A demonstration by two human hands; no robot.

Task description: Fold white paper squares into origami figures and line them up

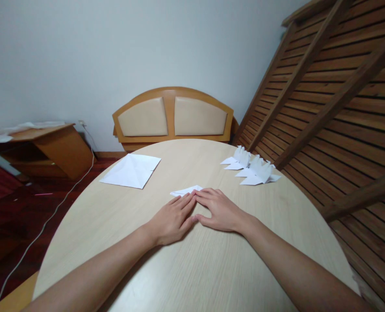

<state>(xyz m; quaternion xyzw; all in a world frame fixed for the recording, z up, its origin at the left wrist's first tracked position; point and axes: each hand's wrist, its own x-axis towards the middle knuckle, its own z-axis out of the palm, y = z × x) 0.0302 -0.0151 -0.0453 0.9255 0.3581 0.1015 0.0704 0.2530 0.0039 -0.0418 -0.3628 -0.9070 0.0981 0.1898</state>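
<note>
A small folded piece of white paper lies flat on the round table, in front of my fingertips. My left hand rests on its near edge with the fingers stretched out side by side. From the other side my right hand presses on the paper's right part, its fingers extended and its thumb apart from them. The fingertips and thumbs of both hands meet near the middle. Part of the folded paper is hidden under the fingers.
Creased white paper sheets lie at the table's back left. Several folded paper cranes stand in rows at the back right. The pale wooden table has a round edge. Behind it is a headboard; wooden slats lean at the right.
</note>
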